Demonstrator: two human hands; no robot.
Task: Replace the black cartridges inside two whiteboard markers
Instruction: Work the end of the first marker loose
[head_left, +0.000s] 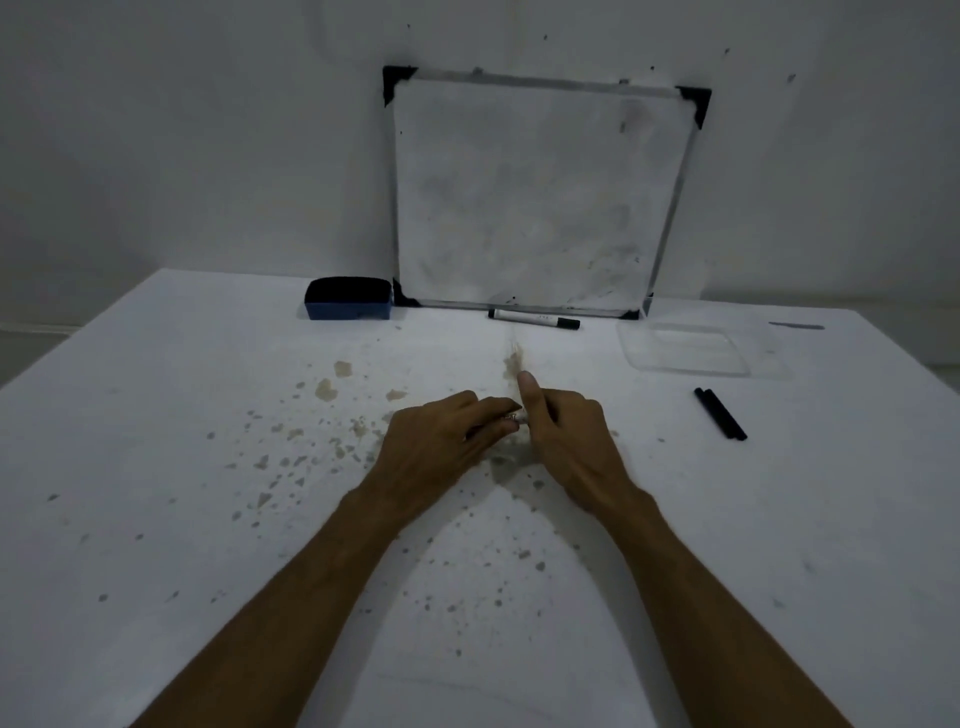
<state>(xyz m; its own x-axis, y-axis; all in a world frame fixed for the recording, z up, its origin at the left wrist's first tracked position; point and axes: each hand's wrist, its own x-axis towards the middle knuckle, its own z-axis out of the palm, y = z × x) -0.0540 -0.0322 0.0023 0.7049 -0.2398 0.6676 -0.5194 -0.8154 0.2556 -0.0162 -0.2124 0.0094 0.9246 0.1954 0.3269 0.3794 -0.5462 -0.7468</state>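
Note:
My left hand and my right hand meet over the middle of the table, both closed around a whiteboard marker. Only a small pale part of the marker shows between the fingers; the rest is hidden. My right thumb points up. A second whiteboard marker, white with black ends, lies in front of the whiteboard. Two black cartridges lie side by side on the table to the right of my hands.
A small whiteboard leans against the wall at the back. A blue and black eraser sits to its left. A clear plastic tray rests at the back right. The white table is stained with brown spots.

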